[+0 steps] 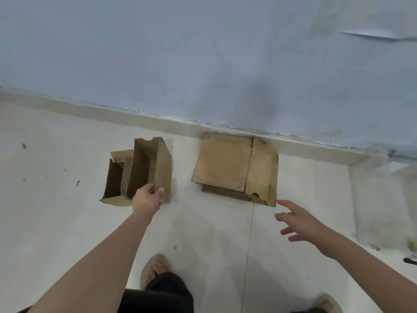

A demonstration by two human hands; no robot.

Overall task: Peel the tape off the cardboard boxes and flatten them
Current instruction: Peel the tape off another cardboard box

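An open brown cardboard box (pixel 155 163) stands on the pale floor at centre left, and my left hand (pixel 147 198) grips its near corner, fingers inside and thumb outside. A second, lower open box (pixel 114 179) sits against its left side. To the right, a pile of flattened cardboard (pixel 234 168) lies by the wall. My right hand (pixel 297 220) hovers with fingers spread just below the pile's near right corner, holding nothing. No tape is plainly visible.
A light blue wall (pixel 203 53) with a pale skirting runs across the back. My feet in sandals (pixel 153 269) stand on the floor at the bottom. A translucent plastic sheet or container (pixel 383 199) sits at the right edge.
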